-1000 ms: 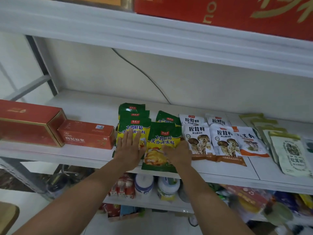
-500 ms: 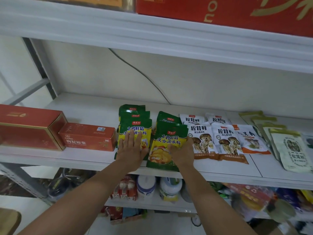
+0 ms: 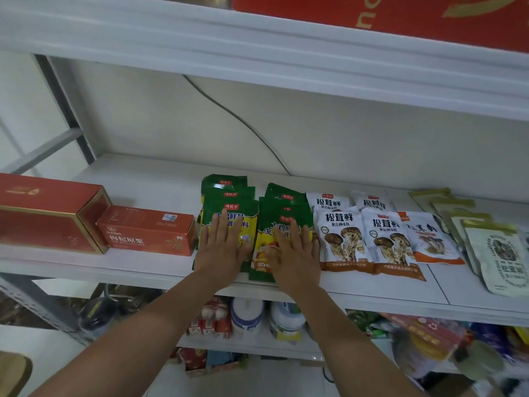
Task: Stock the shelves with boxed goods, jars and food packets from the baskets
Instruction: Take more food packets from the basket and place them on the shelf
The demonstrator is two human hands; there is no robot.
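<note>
Seen from head height, looking at a white metal shelf (image 3: 143, 267) against a pale wall. Left hand (image 3: 221, 247) flat, palm down, fingers (image 3: 220, 224) spread and released, pressing on the front packet of a left stack of green-and-yellow foil seasoning packets (image 3: 229, 209). Right hand (image 3: 294, 257) likewise flat and unclenched, resting on the front packet of a second green-and-yellow stack (image 3: 283, 213) just beside the first, edges touching. Lower ends of both front packets close to the shelf's front lip.

Left of the packets: a small orange-red cardboard box (image 3: 146, 230), nearly touching the left stack, and beside it a larger dark red box with gold trim (image 3: 45, 213). Right of the packets: white mushroom-printed pouches (image 3: 343, 239) in overlapping rows, touching the right stack, then beige and olive zip pouches (image 3: 501, 253) near the frame's right edge.

Open bare shelf behind the red boxes and all along the back, up to the wall, where a thin dark cable (image 3: 237, 121) runs down. Below, a lower shelf with white jars (image 3: 247, 313), partly hidden.
</note>
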